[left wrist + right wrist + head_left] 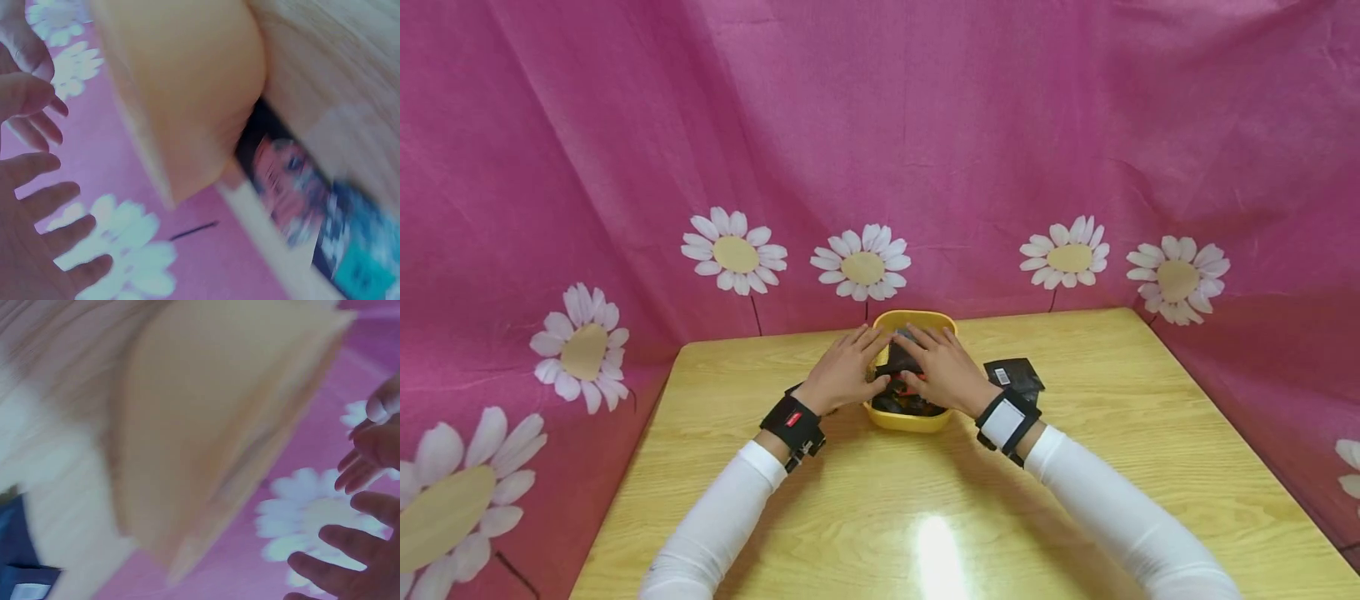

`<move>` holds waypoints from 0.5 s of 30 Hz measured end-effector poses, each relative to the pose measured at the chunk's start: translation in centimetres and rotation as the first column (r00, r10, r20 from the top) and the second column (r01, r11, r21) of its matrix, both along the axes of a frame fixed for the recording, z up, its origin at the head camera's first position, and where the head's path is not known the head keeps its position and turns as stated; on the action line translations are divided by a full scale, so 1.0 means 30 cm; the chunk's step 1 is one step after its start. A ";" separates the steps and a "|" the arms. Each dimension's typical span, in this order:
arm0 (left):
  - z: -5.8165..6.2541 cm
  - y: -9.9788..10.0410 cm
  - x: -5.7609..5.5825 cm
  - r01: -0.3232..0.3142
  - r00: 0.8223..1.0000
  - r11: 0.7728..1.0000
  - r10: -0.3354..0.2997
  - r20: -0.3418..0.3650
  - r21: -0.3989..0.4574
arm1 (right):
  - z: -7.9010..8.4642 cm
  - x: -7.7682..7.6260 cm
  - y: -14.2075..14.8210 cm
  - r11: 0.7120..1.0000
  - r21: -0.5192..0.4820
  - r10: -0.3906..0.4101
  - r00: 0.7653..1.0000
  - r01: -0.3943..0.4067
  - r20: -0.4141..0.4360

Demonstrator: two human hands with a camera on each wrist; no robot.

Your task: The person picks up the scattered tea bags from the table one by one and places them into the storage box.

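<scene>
A yellow basket (910,422) stands near the back edge of the table. Inside it lie several dark packets (904,354), some with red parts; the hands cover part of them. My left hand (844,371) hovers over the basket's left side, its fingers spread and holding nothing. Over the right side is my right hand (951,371), likewise spread, with the two thumbs pointing toward each other. In the left wrist view, the left hand's fingers (59,200) are apart from the blurred basket wall (187,94). The right wrist view shows the right hand's fingers (350,550) beside the basket.
Black packets (1015,375), one with a white barcode label, lie on the wooden table (880,508) right of the basket. A red-printed packet (284,181) and a blue-green packet (362,262) lie by the basket in the left wrist view. A pink flowered cloth (970,167) hangs behind.
</scene>
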State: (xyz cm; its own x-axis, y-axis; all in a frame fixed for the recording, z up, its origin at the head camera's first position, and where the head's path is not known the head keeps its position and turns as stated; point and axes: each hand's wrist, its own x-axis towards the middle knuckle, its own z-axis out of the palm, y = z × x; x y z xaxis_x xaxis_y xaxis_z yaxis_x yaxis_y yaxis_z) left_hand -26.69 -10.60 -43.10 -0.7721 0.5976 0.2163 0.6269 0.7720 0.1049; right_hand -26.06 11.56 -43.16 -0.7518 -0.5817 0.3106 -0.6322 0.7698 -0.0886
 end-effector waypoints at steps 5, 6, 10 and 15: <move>0.057 -0.146 0.104 -0.049 0.998 0.998 0.050 -0.030 0.043 | 0.065 0.077 -0.096 0.993 -0.047 0.108 0.994 -0.109 -0.008; 0.057 -0.177 0.120 -0.064 0.998 0.997 0.065 -0.027 0.037 | 0.070 0.091 -0.118 0.991 -0.042 0.127 0.992 -0.127 -0.001; 0.018 -0.294 0.168 -0.136 0.990 0.991 0.136 0.039 -0.007 | 0.074 0.134 -0.207 0.979 -0.042 0.199 0.980 -0.198 0.028; -0.064 -0.391 0.199 -0.192 0.974 0.981 0.191 0.124 -0.005 | 0.020 0.153 -0.318 0.971 0.002 0.238 0.969 -0.239 0.062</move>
State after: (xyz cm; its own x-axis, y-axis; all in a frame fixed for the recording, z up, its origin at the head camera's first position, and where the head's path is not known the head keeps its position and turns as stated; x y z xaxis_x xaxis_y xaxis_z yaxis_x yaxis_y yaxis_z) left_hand -20.71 -22.31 -45.03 -0.8932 0.4344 0.1159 0.4489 0.8755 0.1785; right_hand -21.46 2.02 -42.56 -0.6082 -0.7492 0.2623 -0.7913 0.5983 -0.1262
